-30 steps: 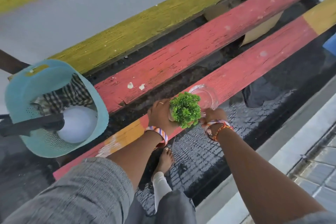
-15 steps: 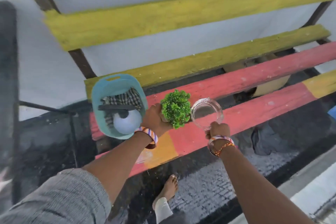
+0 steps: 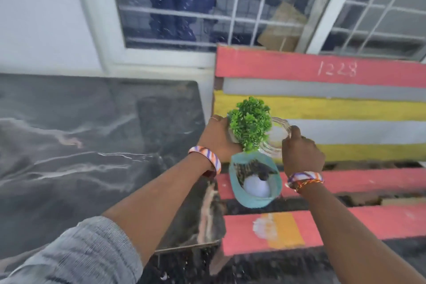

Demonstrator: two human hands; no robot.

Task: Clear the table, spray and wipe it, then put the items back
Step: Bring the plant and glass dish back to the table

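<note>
My left hand [image 3: 215,137] grips a small potted green plant [image 3: 250,122] and holds it in the air above the bench. My right hand [image 3: 299,153] holds a clear glass dish [image 3: 275,137] by its rim, right beside the plant. Below both hands a teal plastic basket [image 3: 253,202] sits on the bench with a checked cloth, a dark-handled tool and a white round object inside. The dark marble table [image 3: 80,145] lies to the left, its top bare.
A slatted bench [image 3: 345,223] painted red and yellow fills the right side, its backrest marked 1228. Behind stand a white wall and a barred window [image 3: 207,7]. Dark floor shows below the table's near corner.
The camera has swung up and left, bringing the marble table and window into view. Both hands have lifted the plant and glass dish up off the bench seat.
</note>
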